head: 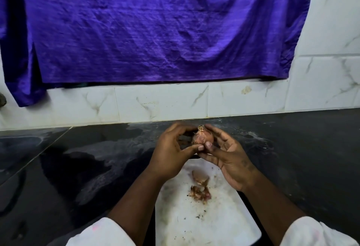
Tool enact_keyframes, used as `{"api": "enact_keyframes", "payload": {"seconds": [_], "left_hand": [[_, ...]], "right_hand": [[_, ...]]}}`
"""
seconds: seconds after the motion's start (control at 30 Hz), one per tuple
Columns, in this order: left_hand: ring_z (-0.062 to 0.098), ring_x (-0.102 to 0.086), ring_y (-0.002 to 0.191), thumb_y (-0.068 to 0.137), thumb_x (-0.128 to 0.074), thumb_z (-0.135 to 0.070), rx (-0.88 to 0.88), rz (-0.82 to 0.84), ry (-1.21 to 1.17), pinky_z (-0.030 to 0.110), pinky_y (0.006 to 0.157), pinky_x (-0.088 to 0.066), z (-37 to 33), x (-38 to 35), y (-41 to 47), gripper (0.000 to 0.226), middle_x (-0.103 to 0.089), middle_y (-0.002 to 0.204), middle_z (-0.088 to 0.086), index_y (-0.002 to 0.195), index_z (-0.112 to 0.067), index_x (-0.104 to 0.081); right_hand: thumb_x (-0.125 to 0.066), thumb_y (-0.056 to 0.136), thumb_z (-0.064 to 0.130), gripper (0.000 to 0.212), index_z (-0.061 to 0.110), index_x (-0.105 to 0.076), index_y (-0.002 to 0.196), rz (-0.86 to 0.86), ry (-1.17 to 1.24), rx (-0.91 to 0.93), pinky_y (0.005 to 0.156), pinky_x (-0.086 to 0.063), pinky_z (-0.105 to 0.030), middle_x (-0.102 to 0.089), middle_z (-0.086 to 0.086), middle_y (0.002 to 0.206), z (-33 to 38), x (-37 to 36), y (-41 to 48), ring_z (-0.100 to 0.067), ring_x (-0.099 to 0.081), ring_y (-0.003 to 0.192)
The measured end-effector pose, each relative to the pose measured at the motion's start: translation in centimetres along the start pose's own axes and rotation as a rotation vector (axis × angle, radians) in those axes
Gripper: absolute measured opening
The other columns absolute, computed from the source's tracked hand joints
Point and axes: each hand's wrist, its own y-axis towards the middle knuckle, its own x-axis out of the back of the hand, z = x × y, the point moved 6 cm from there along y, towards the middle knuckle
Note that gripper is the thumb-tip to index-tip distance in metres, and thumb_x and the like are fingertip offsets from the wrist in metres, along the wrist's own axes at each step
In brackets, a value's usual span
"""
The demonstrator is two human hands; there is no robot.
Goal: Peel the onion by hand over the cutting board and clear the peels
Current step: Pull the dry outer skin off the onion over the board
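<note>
Onion (202,137) is up in both my grips, above the far edge of the cutting board (224,224). My left grip (171,154) curls round its left side, my right grip (229,156) cradles it with the thumb on the front. Loose peels (200,189) lie mid-board, and the board sits on the dark bench (78,167)

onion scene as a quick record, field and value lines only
onion: held between both hands
left hand: fingers curled round onion
right hand: thumb and fingers grip onion
cutting board: white, on dark counter
peels: loose pieces lying on cutting board
backdrop: purple cloth over marbled tiles
</note>
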Motion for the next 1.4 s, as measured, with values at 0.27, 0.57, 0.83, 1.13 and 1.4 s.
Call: {"api": "enact_keyframes", "payload": {"seconds": [0.27,0.57,0.83,1.13,1.4], "left_hand": [[0.008,-0.073,0.104,0.090,-0.078,-0.006,0.136,0.011,-0.292,0.021,0.078,-0.061,0.5,0.0,0.0,0.021,-0.074,0.111,0.000,0.107,-0.019,-0.074],[0.014,-0.072,0.097,0.086,-0.084,-0.011,0.178,0.015,-0.238,0.029,0.079,-0.062,1.2,-0.6,0.0,0.012,-0.077,0.094,-0.001,0.093,-0.016,-0.075],[0.010,-0.068,0.083,0.085,-0.085,-0.021,0.249,0.048,-0.268,0.022,0.071,-0.059,1.2,-0.9,-0.2,0.024,-0.072,0.091,0.007,0.098,-0.010,-0.069],[0.013,-0.068,0.081,0.085,-0.082,-0.008,0.290,0.094,-0.415,0.029,0.071,-0.062,1.4,-1.1,-0.2,0.022,-0.066,0.087,0.005,0.100,-0.007,-0.066],[0.009,-0.069,0.072,0.090,-0.077,-0.007,0.249,0.058,-0.409,0.022,0.064,-0.059,1.3,-1.0,-0.1,0.013,-0.067,0.080,0.006,0.089,-0.005,-0.065]], "right_hand": [[-0.068,0.086,0.008,0.048,0.008,-0.060,0.133,0.010,-0.001,0.024,0.097,-0.059,-0.040,-0.071,-0.016,0.128,0.2,0.2,-0.1,-0.032,-0.068,0.119],[-0.097,0.053,0.025,0.066,0.022,-0.069,0.112,-0.059,-0.280,0.075,0.087,-0.060,-0.036,-0.075,-0.006,0.114,0.2,0.6,-0.3,-0.023,-0.070,0.106],[-0.098,0.059,0.018,0.060,0.016,-0.069,0.112,-0.014,-0.407,0.104,0.084,-0.062,-0.041,-0.075,-0.011,0.111,0.5,-0.1,-0.6,-0.029,-0.072,0.108],[-0.090,0.071,0.013,0.053,0.013,-0.066,0.118,0.048,-0.391,0.121,0.087,-0.060,-0.036,-0.072,-0.012,0.117,0.4,-0.3,-0.5,-0.029,-0.070,0.110],[-0.092,0.066,0.014,0.054,0.010,-0.068,0.115,-0.010,-0.415,0.168,0.095,-0.057,-0.058,-0.074,-0.014,0.113,0.6,0.3,-0.2,-0.034,-0.070,0.110]]}}
